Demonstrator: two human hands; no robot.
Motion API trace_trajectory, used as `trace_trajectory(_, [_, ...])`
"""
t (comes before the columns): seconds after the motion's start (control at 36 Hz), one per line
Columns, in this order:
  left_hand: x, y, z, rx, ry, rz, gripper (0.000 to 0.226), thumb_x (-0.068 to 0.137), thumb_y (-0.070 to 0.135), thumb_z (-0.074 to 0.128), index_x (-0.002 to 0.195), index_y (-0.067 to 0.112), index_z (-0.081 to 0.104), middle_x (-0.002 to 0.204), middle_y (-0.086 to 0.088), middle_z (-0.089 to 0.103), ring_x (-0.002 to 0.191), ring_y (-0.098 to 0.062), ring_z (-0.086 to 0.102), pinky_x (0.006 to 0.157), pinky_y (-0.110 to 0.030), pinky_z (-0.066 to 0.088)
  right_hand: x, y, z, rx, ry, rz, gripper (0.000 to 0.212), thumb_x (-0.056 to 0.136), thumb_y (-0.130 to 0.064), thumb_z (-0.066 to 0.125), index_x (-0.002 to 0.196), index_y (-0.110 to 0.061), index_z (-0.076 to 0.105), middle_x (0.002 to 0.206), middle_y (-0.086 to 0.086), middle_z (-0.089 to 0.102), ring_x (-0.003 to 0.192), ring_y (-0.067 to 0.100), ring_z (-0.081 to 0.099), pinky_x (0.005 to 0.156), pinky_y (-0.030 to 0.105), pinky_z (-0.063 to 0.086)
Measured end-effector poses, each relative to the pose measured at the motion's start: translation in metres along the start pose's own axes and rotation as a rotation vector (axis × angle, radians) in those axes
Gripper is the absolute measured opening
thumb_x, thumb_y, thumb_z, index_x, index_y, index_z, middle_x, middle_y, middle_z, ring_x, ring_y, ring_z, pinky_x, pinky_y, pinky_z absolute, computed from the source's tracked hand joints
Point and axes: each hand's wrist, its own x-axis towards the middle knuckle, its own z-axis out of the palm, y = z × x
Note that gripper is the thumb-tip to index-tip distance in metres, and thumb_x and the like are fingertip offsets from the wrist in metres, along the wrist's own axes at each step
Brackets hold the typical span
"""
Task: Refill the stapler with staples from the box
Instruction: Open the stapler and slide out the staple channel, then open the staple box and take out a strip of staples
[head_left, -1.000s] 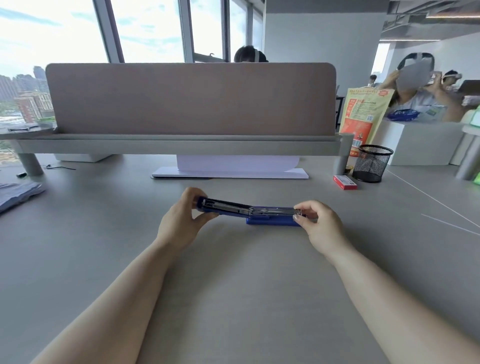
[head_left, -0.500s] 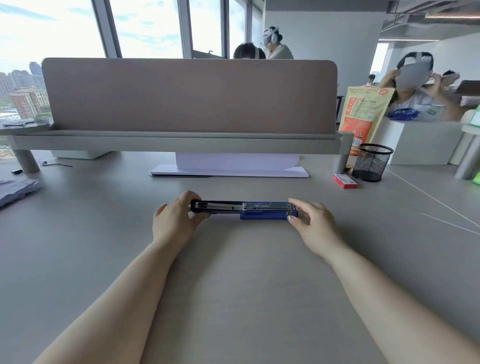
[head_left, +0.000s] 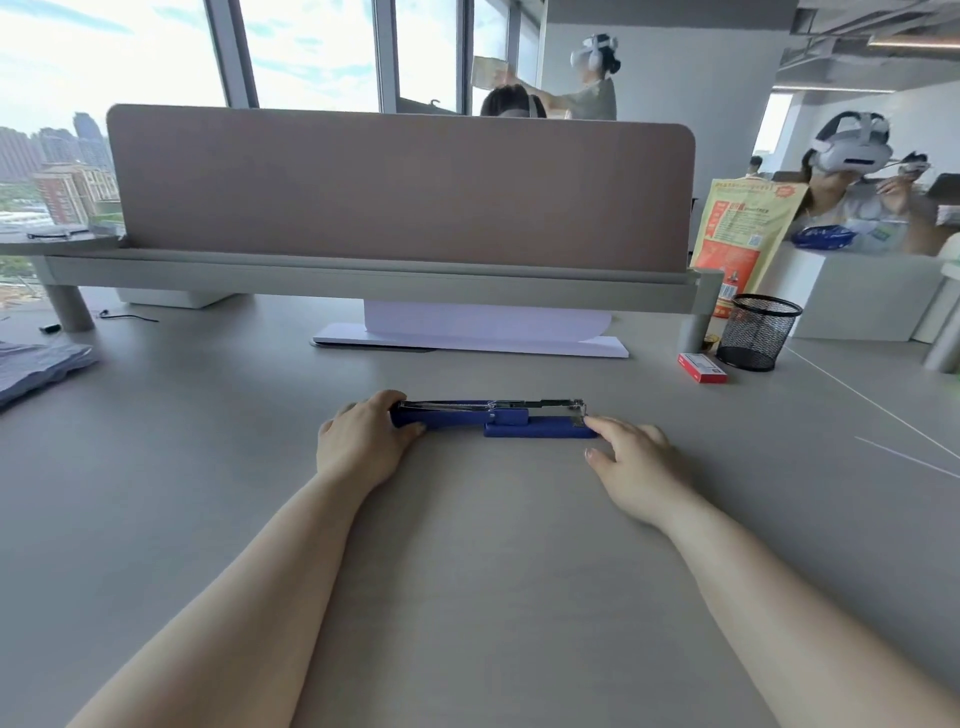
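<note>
Left hand (head_left: 363, 447) grips the left end of the opened blue stapler (head_left: 493, 417) lying flat on the grey desk (head_left: 467, 571); right hand (head_left: 636, 462) rests loosely open, fingertips at its right end. Red staple box (head_left: 702, 367) sits well apart beside a mesh pen cup (head_left: 759, 339).

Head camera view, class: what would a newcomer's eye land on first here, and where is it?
First, the blue stapler lying opened out flat at the middle of the grey desk, the left hand holding its left end and the right hand open at its right end. Next, the small red staple box far right, beside a black mesh pen cup.
</note>
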Motion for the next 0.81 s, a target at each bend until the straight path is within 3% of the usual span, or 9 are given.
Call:
trace_trajectory(0.11, [-0.001, -0.001, -0.001, -0.006, -0.004, -0.019, 0.056, 0.081, 0.048, 0.058, 0.131, 0.029, 0.042, 0.137, -0.002, 0.050, 0.126, -0.029, 0.042, 0.100, -0.042, 0.033, 0.000, 0.000, 0.000, 0.037, 0.016, 0.002, 0.042, 0.090, -0.031, 0.048, 0.132, -0.029, 0.045, 0.140, -0.009, 0.049, 0.130, 0.022, 0.036, 0.106, 0.035, 0.033])
trace_trajectory(0.19, [-0.005, 0.002, -0.005, -0.100, 0.036, 0.002, 0.065, 0.076, 0.043, 0.067, 0.133, 0.028, 0.041, 0.143, -0.003, 0.041, 0.128, -0.030, 0.039, 0.105, -0.043, 0.031, 0.001, 0.004, 0.001, 0.186, 0.061, 0.053, 0.035, 0.086, -0.028, 0.056, 0.120, -0.025, 0.056, 0.130, -0.002, 0.057, 0.122, 0.024, 0.046, 0.103, 0.039, 0.040])
trace_trajectory(0.31, [-0.013, 0.015, -0.009, -0.171, 0.115, 0.108, 0.055, 0.077, 0.034, 0.069, 0.127, 0.026, 0.047, 0.138, -0.003, 0.044, 0.122, -0.030, 0.043, 0.102, -0.042, 0.034, 0.002, 0.008, -0.002, 0.433, 0.056, 0.152, 0.018, 0.082, -0.028, 0.060, 0.100, -0.030, 0.062, 0.110, -0.001, 0.065, 0.101, 0.021, 0.060, 0.090, 0.039, 0.050])
trace_trajectory(0.42, [-0.026, 0.040, -0.010, -0.184, 0.116, 0.264, 0.041, 0.082, 0.029, 0.064, 0.121, 0.026, 0.053, 0.130, -0.001, 0.051, 0.118, -0.027, 0.046, 0.097, -0.038, 0.037, -0.001, 0.013, -0.017, 0.621, 0.064, 0.206, 0.020, 0.085, -0.025, 0.061, 0.104, -0.021, 0.064, 0.109, -0.001, 0.065, 0.098, 0.015, 0.058, 0.073, 0.025, 0.047])
trace_trajectory(0.5, [-0.040, 0.065, -0.007, -0.180, 0.019, 0.424, 0.036, 0.082, 0.034, 0.063, 0.117, 0.028, 0.056, 0.124, 0.004, 0.055, 0.114, -0.023, 0.048, 0.091, -0.031, 0.036, -0.008, 0.027, -0.035, 0.655, 0.099, 0.231, 0.019, 0.086, -0.023, 0.060, 0.104, -0.016, 0.065, 0.105, 0.000, 0.063, 0.096, 0.014, 0.056, 0.066, 0.017, 0.041])
trace_trajectory(0.61, [-0.056, 0.107, 0.010, -0.140, -0.183, 0.595, 0.044, 0.084, 0.044, 0.058, 0.124, 0.029, 0.050, 0.131, 0.007, 0.050, 0.123, -0.017, 0.042, 0.099, -0.028, 0.032, -0.018, 0.063, -0.055, 0.572, 0.145, 0.285, 0.015, 0.085, -0.021, 0.061, 0.099, -0.016, 0.065, 0.104, 0.003, 0.066, 0.095, 0.016, 0.058, 0.070, 0.025, 0.042])
trace_trajectory(0.81, [-0.063, 0.185, 0.063, -0.148, -0.400, 0.622, 0.049, 0.083, 0.047, 0.056, 0.127, 0.029, 0.046, 0.138, 0.005, 0.044, 0.129, -0.019, 0.036, 0.107, -0.032, 0.031, -0.028, 0.117, -0.067, 0.436, 0.244, 0.381, 0.015, 0.084, -0.019, 0.061, 0.098, -0.016, 0.064, 0.104, 0.004, 0.067, 0.100, 0.021, 0.061, 0.086, 0.030, 0.046])
